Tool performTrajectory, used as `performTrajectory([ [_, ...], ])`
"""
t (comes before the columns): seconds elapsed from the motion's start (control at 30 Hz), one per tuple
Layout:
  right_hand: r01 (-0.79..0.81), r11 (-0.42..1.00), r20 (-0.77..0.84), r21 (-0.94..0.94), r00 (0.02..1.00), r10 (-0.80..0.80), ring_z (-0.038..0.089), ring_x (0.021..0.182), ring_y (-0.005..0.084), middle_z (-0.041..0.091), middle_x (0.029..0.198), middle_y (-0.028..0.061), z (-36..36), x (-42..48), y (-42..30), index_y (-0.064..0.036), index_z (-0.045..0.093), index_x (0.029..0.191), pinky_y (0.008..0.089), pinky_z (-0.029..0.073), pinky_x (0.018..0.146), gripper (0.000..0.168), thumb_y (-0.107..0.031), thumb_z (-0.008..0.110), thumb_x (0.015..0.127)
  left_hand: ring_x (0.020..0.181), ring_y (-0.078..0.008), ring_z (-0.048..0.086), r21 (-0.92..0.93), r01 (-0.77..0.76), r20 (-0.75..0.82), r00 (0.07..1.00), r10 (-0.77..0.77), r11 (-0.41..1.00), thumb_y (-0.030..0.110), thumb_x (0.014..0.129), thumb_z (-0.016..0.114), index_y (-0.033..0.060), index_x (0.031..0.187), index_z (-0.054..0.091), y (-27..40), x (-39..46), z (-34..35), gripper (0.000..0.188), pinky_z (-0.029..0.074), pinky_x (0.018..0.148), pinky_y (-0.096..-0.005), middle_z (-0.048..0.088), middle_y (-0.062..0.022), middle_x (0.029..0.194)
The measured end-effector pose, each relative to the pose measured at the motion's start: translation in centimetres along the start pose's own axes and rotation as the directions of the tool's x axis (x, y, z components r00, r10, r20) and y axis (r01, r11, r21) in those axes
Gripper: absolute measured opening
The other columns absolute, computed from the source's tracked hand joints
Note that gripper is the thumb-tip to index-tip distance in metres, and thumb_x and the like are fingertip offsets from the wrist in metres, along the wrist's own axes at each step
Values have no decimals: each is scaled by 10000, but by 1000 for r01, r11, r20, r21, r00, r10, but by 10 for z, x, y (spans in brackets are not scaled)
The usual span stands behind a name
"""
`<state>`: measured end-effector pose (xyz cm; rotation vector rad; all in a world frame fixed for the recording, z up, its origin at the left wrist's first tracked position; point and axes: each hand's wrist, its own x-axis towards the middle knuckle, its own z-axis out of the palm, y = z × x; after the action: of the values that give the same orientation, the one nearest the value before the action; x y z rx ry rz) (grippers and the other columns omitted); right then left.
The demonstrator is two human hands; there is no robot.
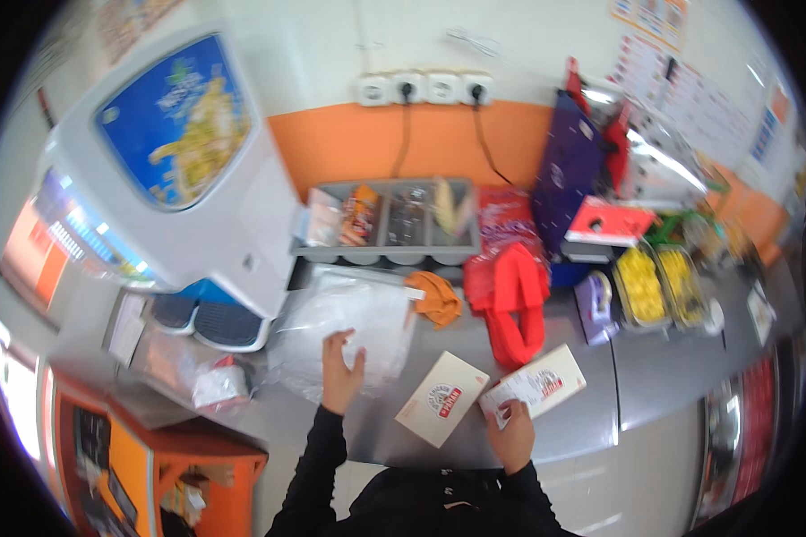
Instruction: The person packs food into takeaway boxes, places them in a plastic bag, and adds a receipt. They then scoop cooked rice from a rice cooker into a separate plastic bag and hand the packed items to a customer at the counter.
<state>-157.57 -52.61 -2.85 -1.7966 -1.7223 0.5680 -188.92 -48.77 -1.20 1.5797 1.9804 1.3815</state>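
Observation:
On the stainless steel counter (pixel 567 332) before me lie two cream printed cardboard boxes. My right hand (pixel 512 433) pinches a slip of white paper (pixel 500 403) over the near left end of the right box (pixel 554 382). The left box (pixel 442 399) lies at a slant between my hands, touched by neither. My left hand (pixel 342 371) is raised with thumb and fingers apart, nothing between them, over the near part of a clear plastic bag of white sheets (pixel 356 315). An orange cloth (pixel 436 300) lies beside the bag's far right corner.
A white drink dispenser (pixel 242 221) stands at left. Behind the bag is a grey compartment tray (pixel 386 252). Red plastic bags (pixel 510 288) lie right of it. A purple tape dispenser (pixel 594 309) and tubs of yellow food (pixel 638 285) stand at right. An orange cabinet (pixel 208 493) is lower left.

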Motion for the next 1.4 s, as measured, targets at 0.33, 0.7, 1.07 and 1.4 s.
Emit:
performTrajectory([
  [0.33, -417, 905, -205, 82, 882, 425, 624, 604, 299, 642, 682, 122, 1, -10, 48, -19, 594, 823, 391, 475, 562, 286, -286, 693, 802, 1126, -329, 463, -182, -444, 605, 653, 456, 877, 291, 807, 670, 28, 1237, 469, 47, -34, 165, 543, 196, 1079, -540, 535, -155, 1147],
  [0.7, -373, 778, 73, 506, 917, 392, 606, 614, 145, 653, 755, 91, 10, 4, 68, 25, 647, 952, 269, 482, 577, 358, -299, 716, 817, 894, -269, 571, -379, -209, 689, 587, 425, 902, 212, 813, 678, 71, 1171, 549, 55, -17, 215, 406, 191, 1076, -514, 636, -92, 918],
  [1.07, -196, 834, -122, 516, 947, 298, 593, 624, 112, 654, 766, 67, -41, 50, 114, 7, 667, 892, 241, 475, 584, 260, -230, 728, 804, 1053, -176, 557, -484, 360, 867, 318, 383, 798, 145, 915, 580, -33, 1214, 500, 108, -5, 278, 358, 437, 912, -307, 592, -118, 1105],
  [1.4, -289, 811, 15, 509, 945, 327, 545, 531, 83, 625, 624, 33, -54, 77, 165, 9, 666, 784, 241, 441, 510, 206, -191, 705, 810, 1053, -218, 585, -452, 182, 823, 464, 329, 873, 116, 851, 631, 4, 1184, 524, 114, -15, 345, 367, 442, 885, -336, 628, -150, 1090],
])
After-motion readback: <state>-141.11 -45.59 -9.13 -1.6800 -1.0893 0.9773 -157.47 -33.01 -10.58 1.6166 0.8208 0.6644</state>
